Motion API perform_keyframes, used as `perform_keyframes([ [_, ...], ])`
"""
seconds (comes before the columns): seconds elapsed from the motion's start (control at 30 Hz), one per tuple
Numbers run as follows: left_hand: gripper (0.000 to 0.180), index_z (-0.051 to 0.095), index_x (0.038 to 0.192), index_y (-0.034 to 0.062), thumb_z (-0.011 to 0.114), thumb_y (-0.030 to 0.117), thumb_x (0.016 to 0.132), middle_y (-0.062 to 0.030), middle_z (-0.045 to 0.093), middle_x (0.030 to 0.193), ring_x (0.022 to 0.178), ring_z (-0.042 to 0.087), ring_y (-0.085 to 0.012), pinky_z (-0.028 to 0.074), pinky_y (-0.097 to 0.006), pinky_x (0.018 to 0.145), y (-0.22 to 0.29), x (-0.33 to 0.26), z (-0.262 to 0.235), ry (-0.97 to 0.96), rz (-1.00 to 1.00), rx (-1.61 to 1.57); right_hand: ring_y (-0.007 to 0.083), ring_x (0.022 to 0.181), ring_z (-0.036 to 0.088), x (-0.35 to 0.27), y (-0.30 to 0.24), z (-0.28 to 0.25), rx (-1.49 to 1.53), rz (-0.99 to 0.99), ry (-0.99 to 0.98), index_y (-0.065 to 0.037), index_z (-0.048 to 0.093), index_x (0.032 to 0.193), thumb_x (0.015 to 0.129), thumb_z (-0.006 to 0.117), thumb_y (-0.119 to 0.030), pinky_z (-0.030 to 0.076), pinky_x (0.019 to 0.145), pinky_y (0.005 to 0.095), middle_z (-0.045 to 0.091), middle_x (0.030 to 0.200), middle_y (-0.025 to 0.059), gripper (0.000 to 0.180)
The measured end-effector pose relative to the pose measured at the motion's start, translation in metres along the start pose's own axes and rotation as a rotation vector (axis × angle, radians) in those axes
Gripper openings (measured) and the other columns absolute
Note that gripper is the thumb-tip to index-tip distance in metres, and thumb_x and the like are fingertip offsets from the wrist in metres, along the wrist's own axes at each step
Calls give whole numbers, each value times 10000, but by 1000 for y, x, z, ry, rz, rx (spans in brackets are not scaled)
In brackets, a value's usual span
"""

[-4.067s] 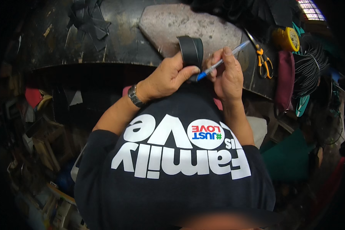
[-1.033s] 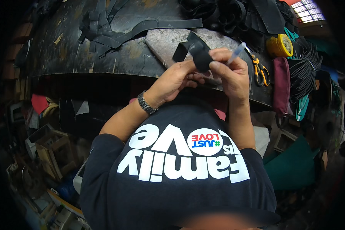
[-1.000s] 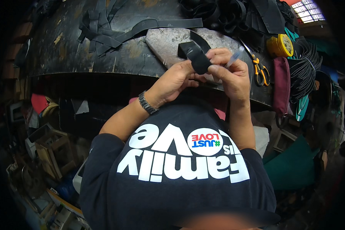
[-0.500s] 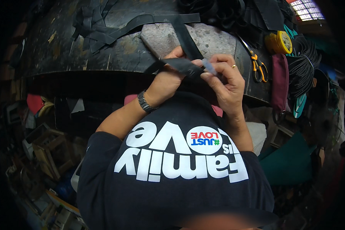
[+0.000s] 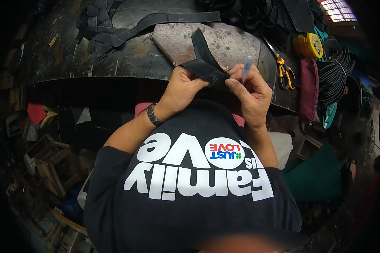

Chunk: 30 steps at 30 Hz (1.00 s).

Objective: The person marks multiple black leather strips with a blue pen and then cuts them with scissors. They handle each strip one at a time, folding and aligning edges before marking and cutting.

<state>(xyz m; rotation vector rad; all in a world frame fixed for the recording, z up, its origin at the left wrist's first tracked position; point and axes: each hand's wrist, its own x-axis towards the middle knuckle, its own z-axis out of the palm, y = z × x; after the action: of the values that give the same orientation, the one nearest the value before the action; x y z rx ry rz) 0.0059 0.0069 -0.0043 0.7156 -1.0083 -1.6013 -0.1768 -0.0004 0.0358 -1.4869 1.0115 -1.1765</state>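
A flat black strip [image 5: 203, 69] is bent into a V above the front of the bench. My left hand [image 5: 179, 90] pinches its left part between thumb and fingers. At the strip's lower right end, my right hand [image 5: 255, 92] grips it with thumb and fingertips. A translucent bluish pen [image 5: 247, 66] sticks up between the fingers of that same hand. One arm of the V points away over a grey stone slab [image 5: 171, 40]. Pale marks show on the strip near my right thumb.
More black strips [image 5: 126, 33] lie across the dark bench [image 5: 71, 63], heaped at the far left and far right. To the right are orange-handled scissors [image 5: 285, 74], a yellow spool [image 5: 311, 45], a maroon pouch [image 5: 308, 88] and a bundle of black cords [image 5: 335, 76].
My right hand has turned, and the pen now points up instead of lying toward the strip. The strip's far arm has shifted, and its left end no longer sticks out past my left hand.
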Motion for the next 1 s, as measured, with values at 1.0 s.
perform_keyframes([
  [1.0,209,640,1080,-9,618,35,876,-104,662,1085,922,626,-133,520,-259,795,-9,-9,0,-4,104,5,114,722,526,-2,10,10,-127,-173,69,-11,636,864,774,726,-17,416,641,233,592,825,51,128],
])
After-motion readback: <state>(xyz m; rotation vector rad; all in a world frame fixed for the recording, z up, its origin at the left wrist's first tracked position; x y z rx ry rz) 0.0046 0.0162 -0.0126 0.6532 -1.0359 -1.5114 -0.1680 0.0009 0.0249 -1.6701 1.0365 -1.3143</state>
